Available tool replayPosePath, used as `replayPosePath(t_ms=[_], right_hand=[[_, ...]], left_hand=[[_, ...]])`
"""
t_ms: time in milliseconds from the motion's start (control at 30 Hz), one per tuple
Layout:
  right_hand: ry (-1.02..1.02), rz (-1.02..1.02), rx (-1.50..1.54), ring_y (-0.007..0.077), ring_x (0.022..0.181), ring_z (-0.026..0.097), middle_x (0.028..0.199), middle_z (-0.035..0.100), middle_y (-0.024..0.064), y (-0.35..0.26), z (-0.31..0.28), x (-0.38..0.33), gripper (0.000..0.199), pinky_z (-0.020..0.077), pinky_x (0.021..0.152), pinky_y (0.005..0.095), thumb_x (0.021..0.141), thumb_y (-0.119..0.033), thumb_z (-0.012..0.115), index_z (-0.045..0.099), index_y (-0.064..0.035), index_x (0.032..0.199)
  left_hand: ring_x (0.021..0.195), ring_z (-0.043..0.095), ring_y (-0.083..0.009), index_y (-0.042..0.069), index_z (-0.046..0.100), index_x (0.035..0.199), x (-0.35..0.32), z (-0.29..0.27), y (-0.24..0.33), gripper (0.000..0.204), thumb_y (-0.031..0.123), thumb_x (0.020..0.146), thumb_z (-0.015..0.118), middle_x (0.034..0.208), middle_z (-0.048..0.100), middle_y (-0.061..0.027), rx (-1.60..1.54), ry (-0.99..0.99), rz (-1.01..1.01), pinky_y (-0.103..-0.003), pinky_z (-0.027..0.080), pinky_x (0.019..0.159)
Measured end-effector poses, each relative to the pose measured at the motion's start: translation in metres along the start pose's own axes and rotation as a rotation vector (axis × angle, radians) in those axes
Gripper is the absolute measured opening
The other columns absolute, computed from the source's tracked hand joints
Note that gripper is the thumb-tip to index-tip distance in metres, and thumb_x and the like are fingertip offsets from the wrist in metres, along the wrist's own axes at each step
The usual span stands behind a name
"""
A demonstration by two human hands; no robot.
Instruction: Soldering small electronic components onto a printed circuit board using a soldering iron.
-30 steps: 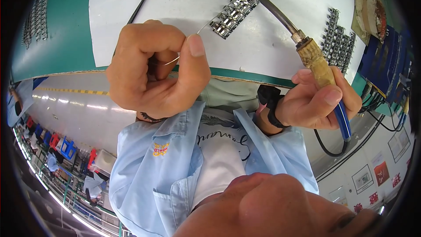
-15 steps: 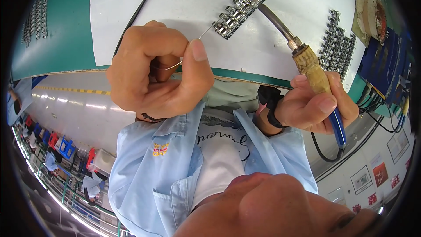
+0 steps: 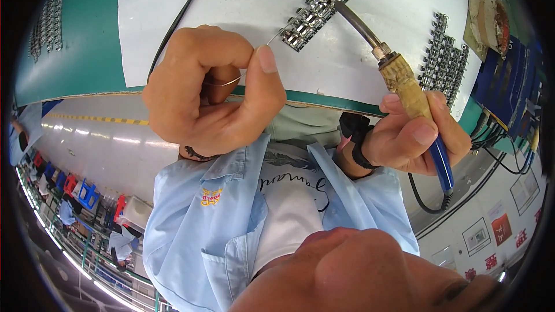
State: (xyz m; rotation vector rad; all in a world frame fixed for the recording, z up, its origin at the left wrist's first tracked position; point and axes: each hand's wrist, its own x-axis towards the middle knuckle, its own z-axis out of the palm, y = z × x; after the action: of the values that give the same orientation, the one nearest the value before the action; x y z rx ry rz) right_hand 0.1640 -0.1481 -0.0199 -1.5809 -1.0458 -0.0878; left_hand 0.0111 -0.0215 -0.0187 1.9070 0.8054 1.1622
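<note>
My left hand [image 3: 211, 89] is closed, pinching a thin solder wire [image 3: 231, 80] between thumb and forefinger. The wire's free end points up toward the near end of a slanting row of small shiny metal parts [image 3: 309, 20] on white paper. In my right hand [image 3: 425, 136] I grip a soldering iron [image 3: 413, 93] with a worn tan sleeve and blue handle, fingers wrapped round it. The iron's tip reaches the right side of the row, around its middle. Whether the tip touches a part is too small to tell.
White paper [image 3: 231, 6] lies on the green tabletop [image 3: 87, 75]. More metal parts stand in rows [image 3: 445, 58] at the right and in a group [image 3: 46, 26] at the far left. A black cable [image 3: 182, 14] crosses the paper. A blue box [image 3: 500, 89] and a worn pad [image 3: 488, 17] sit at the right edge.
The iron has shifted slightly left and up, its tip moving a little along the row. My left hand has moved slightly right, still holding the solder wire.
</note>
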Motion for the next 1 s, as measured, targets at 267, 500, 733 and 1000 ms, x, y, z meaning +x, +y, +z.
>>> replayPosePath(t_ms=[267,500,733,1000], right_hand=[[0.108,-0.054,0.034,0.0168,0.044,0.057,0.058,0.056,0.015,0.0089,-0.0021,-0.0048,0.036,0.0425,0.041,0.0204,0.095,-0.033,0.055,0.048,0.0021,0.095],[0.022,-0.11,0.012,0.0174,0.045,0.056,0.057,0.053,0.0134,0.0083,-0.0013,0.0007,0.031,0.0398,0.04,0.0205,0.095,-0.028,0.054,0.047,0.0023,0.095],[0.011,-0.099,0.051,0.0178,0.046,0.056,0.057,0.053,0.0125,0.0051,0.001,0.0026,0.031,0.0408,0.043,0.0222,0.094,-0.027,0.055,0.048,0.003,0.095],[-0.034,-0.105,0.068,0.018,0.047,0.057,0.058,0.054,0.0126,0.0074,-0.0008,0.004,0.029,0.0424,0.046,0.0239,0.093,-0.024,0.055,0.049,0.0047,0.095]], left_hand=[[0.04,0.027,-0.0024,0.003,0.054,0.07,0.0001,0.0016,-0.0084,0.019,-0.005,0.067,0.072,0.048,0.04,0.0037,-0.09,0.122,0.081,-0.019,0.015,0.039],[0.048,0.023,-0.0008,0.0,0.05,0.072,-0.0008,0.001,-0.004,0.021,-0.001,0.078,0.07,0.054,0.038,0.005,-0.033,0.022,0.064,-0.021,0.012,0.045],[0.048,0.023,-0.0006,0.0,0.051,0.073,-0.0006,0.0031,-0.0049,0.02,-0.002,0.078,0.07,0.054,0.038,0.0053,-0.042,0.054,0.072,-0.021,0.012,0.045],[0.048,0.023,-0.0001,0.0,0.05,0.072,0.0025,-0.0011,0.0,0.02,-0.004,0.079,0.068,0.054,0.039,0.0051,0.004,-0.059,-0.015,-0.02,0.012,0.045]])
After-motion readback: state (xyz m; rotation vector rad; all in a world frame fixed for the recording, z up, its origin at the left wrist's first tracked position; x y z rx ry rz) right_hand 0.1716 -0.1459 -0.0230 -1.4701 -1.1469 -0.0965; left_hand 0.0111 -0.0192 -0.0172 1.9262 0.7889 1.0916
